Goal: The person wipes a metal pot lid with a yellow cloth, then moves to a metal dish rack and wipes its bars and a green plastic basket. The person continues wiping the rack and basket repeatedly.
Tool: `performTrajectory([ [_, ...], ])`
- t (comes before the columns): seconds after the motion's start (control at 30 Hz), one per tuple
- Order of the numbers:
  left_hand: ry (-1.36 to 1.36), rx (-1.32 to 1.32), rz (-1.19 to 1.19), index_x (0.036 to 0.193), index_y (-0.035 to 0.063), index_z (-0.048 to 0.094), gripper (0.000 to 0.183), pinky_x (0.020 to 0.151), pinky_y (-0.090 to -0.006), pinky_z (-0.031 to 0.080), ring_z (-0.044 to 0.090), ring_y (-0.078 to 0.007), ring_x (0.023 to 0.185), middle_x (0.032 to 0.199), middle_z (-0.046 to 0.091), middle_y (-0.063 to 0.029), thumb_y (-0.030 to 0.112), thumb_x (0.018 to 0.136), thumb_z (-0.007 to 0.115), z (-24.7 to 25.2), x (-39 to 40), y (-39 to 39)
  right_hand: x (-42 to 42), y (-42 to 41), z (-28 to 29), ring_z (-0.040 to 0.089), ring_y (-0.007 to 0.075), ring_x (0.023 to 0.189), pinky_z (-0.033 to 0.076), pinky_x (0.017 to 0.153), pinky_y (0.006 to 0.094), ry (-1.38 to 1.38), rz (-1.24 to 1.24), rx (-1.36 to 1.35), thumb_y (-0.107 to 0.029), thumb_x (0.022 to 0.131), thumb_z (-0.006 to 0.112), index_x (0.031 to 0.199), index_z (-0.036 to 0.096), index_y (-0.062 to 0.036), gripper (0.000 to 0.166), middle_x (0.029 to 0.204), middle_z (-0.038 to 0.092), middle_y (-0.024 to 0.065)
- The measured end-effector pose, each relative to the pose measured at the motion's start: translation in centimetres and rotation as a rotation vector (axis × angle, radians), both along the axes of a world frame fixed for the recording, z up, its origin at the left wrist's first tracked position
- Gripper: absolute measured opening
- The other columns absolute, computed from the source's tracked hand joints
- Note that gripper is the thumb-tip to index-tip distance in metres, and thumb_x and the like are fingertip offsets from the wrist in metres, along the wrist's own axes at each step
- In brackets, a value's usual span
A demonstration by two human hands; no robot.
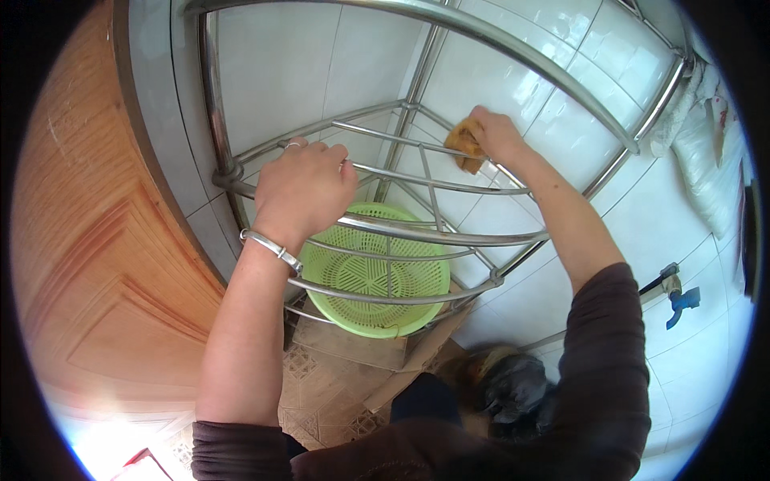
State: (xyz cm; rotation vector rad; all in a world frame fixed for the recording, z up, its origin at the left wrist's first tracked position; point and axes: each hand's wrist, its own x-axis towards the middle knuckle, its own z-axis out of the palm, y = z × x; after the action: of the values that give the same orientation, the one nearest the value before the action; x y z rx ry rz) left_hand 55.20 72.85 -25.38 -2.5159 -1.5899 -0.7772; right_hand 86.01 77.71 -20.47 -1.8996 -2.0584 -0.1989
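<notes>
A corner rack of metal tubing [445,238] stands before me with several curved tiers. My left hand [307,186], with a ring and a bangle on the wrist, is closed over the front left part of a middle tier; its fingertips are partly hidden. In my right hand [500,137] is a bunched brown cloth [463,144], held at the right side of the same tier, near the tiled wall [481,78]. Below this tier, a light green plastic basket [376,327] with slotted sides shows through the bars.
A wooden door [120,258] stands close on the left. At right, a blue-handled tap [681,300] juts from the wall and white plastic bags [698,162] hang above it. A black plastic bag [514,385] and cardboard [415,367] lie low down, over a patterned floor [325,391].
</notes>
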Motion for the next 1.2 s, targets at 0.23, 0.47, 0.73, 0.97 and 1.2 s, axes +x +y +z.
performTrajectory([
  [0.23,-0.026,-0.017,-0.003,0.104,0.0121,0.064,0.028,0.084,-0.0427,0.048,0.055,-0.0242,0.108,0.107,0.065,-0.0045,0.026,0.088,0.045,0.3,-0.4,-0.2,-3.9,6.7,-0.1,0.061,0.0353,0.098,0.050,0.082,0.0440,0.071,-0.103,0.488,-0.015,0.089,0.052,0.104,0.053,-0.0006,0.021,0.101,0.064,0.0199],
  [0.47,-0.035,-0.045,0.002,0.102,0.0127,0.063,0.026,0.085,-0.0429,0.047,0.055,-0.0252,0.108,0.105,0.063,-0.0050,0.026,0.088,0.046,0.2,-0.9,-0.1,-1.3,6.7,-2.6,0.062,0.0349,0.095,0.051,0.079,0.0423,-0.439,0.053,0.073,-0.007,0.084,0.055,0.105,0.055,-0.0028,0.022,0.100,0.065,0.0180],
  [0.73,-0.066,-0.024,0.013,0.100,0.0136,0.063,0.028,0.084,-0.0427,0.047,0.055,-0.0260,0.105,0.103,0.061,-0.0048,0.037,0.087,0.056,-0.1,-1.3,-0.2,2.5,-1.0,-0.2,0.065,0.0362,0.084,0.053,0.074,0.0422,-0.637,-0.197,-0.348,-0.021,0.080,0.062,0.090,0.066,-0.0013,0.023,0.089,0.067,0.0203],
  [0.97,-0.022,-0.020,0.022,0.101,0.0133,0.063,0.028,0.082,-0.0423,0.049,0.055,-0.0259,0.105,0.100,0.061,-0.0053,0.037,0.087,0.057,0.0,-0.3,-0.2,2.6,-7.0,-1.7,0.064,0.0347,0.084,0.051,0.075,0.0434,-0.397,-0.369,-0.078,-0.022,0.082,0.063,0.086,0.065,0.0008,0.024,0.089,0.066,0.0216],
  [1.2,-0.006,-0.023,0.029,0.101,0.0138,0.063,0.024,0.082,-0.0430,0.049,0.054,-0.0256,0.105,0.101,0.062,-0.0049,0.032,0.088,0.053,0.2,-0.4,-0.2,1.2,-4.3,-3.8,0.062,0.0389,0.084,0.050,0.076,0.0448,-0.270,-0.167,0.151,-0.010,0.084,0.055,0.093,0.060,0.0018,0.016,0.088,0.065,0.0212],
])
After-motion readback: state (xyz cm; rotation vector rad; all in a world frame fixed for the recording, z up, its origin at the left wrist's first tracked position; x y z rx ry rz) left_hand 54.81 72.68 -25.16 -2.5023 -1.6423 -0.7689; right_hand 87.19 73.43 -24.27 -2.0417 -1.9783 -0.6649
